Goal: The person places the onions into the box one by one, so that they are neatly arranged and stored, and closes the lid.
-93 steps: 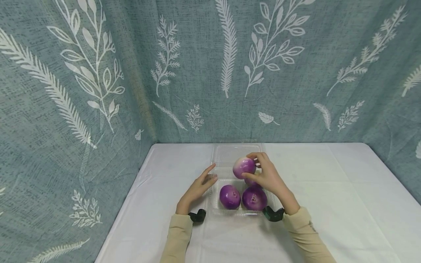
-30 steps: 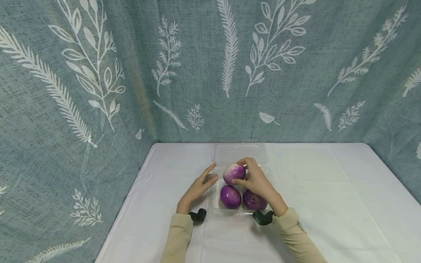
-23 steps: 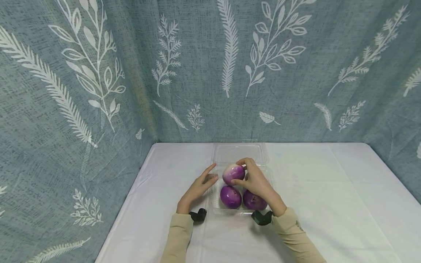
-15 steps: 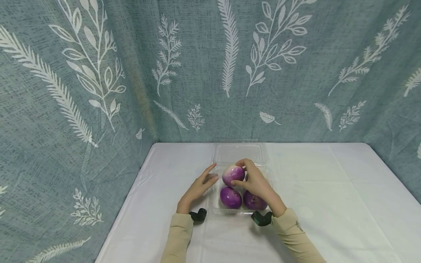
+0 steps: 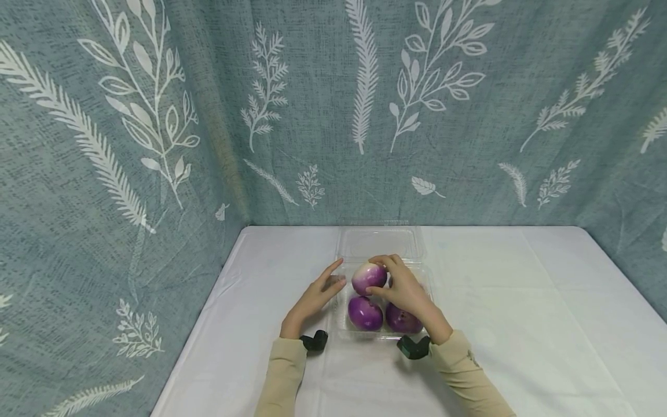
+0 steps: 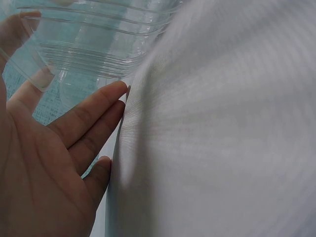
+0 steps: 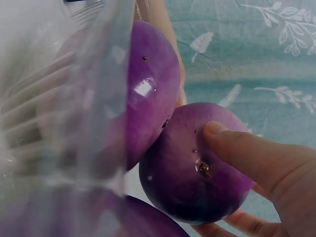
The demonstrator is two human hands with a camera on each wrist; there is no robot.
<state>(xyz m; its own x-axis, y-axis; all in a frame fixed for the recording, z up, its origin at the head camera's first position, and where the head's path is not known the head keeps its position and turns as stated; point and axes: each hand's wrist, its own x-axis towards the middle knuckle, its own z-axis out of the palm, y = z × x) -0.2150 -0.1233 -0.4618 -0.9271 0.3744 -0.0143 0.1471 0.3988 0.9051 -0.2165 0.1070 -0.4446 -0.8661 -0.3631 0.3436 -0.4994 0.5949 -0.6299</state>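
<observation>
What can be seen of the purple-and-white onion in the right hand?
The onion is round and smooth, glossy purple fading to a white top. The right hand grips it, fingers curled over its top and thumb at its near side. It sits in the far left part of the clear plastic container, behind another purple onion.

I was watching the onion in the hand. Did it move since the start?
Yes. The right hand carried the onion leftward and nearer, from the clear box's far right corner to its far left, above the front-left onion.
</observation>
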